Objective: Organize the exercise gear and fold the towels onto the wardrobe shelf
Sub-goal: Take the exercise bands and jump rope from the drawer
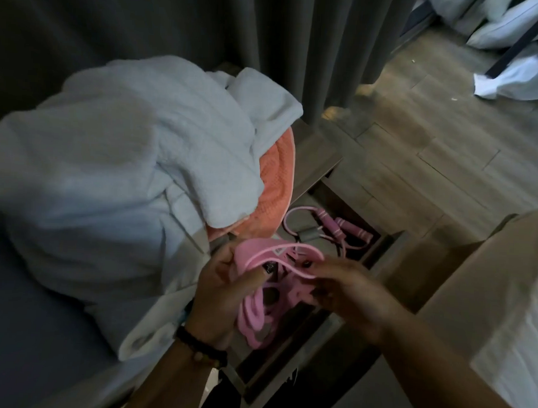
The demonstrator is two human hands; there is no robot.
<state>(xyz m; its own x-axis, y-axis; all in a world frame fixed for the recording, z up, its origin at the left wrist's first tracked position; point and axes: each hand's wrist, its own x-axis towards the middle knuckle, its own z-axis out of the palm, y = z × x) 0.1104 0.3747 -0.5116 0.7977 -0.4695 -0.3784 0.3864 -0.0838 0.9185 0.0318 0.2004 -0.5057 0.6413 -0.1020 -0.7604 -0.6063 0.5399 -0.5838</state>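
Nearest, the left hand (219,286) and right hand (347,292) hold a pink band (277,259) over the open drawer (392,255), fingers curled and pinching its edge on either side, apparently to flatten it before stowing. Below them hang pink straps (257,311), seemingly gathered in the left hand's grip. Farther, in the drawer, lies a pink jump rope (343,228). To the far left, white towels (125,154) and an orange towel (274,185) sit heaped, not yet folded.
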